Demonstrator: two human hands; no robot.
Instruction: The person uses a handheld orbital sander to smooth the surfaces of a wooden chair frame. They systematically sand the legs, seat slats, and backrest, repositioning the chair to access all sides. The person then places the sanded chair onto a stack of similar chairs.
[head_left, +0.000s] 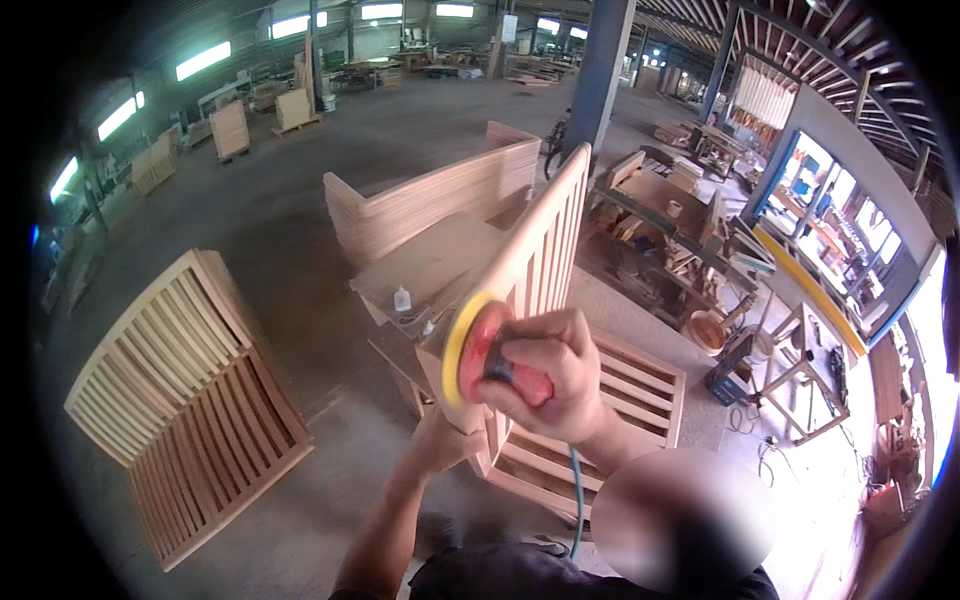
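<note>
In my right hand [550, 375] is a red handheld sander [482, 345] with a yellow disc pad. Its pad stands on edge beside the near end of an upright slatted wooden panel [523, 250]. My fingers wrap round the sander's body. Just below the pad, my left hand [450, 440] is closed at the panel's near end; some of its fingers are hidden. A slatted wooden seat [640, 385] joins the panel's lower side on the right. A green hose [577, 490] hangs below my right forearm.
Slatted wooden panels [190, 400] stand on the floor at left. Behind the work is a wooden table [440, 255] with a small white bottle [402, 299] and stacked curved boards [440, 185]. A blue column [600, 80], a cluttered workbench [660, 205] and a bucket [706, 332] are at right.
</note>
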